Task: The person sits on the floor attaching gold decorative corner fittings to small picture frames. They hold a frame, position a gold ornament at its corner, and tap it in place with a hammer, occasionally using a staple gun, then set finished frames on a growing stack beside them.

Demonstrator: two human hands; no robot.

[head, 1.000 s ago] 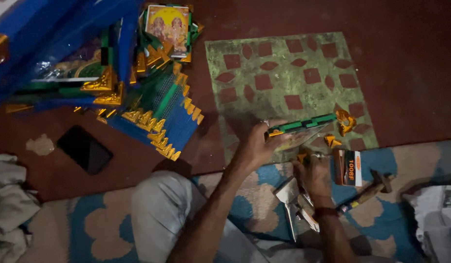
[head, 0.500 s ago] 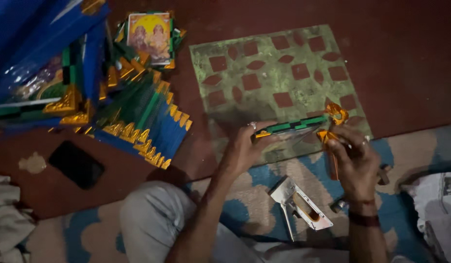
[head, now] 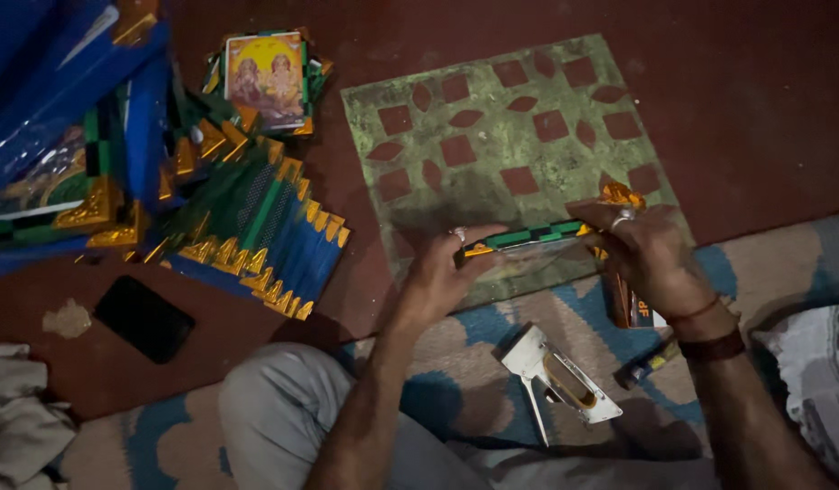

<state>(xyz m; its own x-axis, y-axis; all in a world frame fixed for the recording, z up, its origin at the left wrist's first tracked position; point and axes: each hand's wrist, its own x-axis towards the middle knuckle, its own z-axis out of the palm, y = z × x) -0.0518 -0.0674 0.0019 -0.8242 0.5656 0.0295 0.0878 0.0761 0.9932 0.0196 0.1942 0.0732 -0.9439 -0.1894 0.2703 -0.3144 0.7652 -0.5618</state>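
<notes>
**Both hands grip a small green picture frame above the patterned slab**

The dark red floor (head: pixel 755 100) carries a square green-stained slab with red square and leaf cut-outs (head: pixel 492 145). At the left lies a heap of blue-wrapped framed pictures with green borders and gold corner pieces (head: pixel 120 172), fanned out in overlapping rows; a single framed picture with a yellow image (head: pixel 267 77) rests beyond it. A blue and beige woven mat (head: pixel 565 318) lies under the person's knees. On it sits a white staple gun (head: pixel 560 381). A flat black phone (head: pixel 144 318) lies on the floor at the left.

The narrow green frame with gold corners (head: pixel 528 239) hangs edge-on over the slab's near edge. The left hand (head: pixel 442 272) clasps its left end; the right hand (head: pixel 651 249) clasps its right end.
</notes>
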